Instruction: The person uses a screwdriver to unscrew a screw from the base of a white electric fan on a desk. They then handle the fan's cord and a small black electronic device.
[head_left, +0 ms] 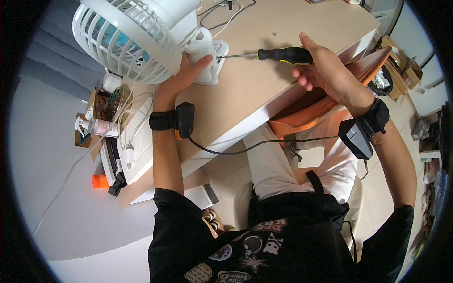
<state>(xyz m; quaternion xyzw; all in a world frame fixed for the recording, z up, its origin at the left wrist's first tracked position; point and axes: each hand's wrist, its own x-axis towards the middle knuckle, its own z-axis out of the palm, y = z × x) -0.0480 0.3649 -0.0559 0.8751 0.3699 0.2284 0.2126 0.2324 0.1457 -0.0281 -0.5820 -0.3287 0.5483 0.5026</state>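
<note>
A white desk fan (158, 52) with a round grille and bluish blades lies tipped over at the far left of the desk. My left hand (183, 78) is closed about the fan's neck, its thumb stretched toward the white stand (218, 70); its other fingers are mostly hidden behind the grille. A screwdriver (285, 55) with a black and yellow handle lies level, its shaft pointing left and its tip at the stand. My right hand (325, 66) has the handle's end against the palm, thumb above and fingers loosely curled below.
A tiny dark piece (275, 33) lies on the wooden desk (255, 89). Cables (229, 14) run behind the fan. Boxes, a pump bottle (101, 127) and a white cord crowd the left edge. An orange chair (306, 115) stands against the desk's right side. A black cable links my wrist straps.
</note>
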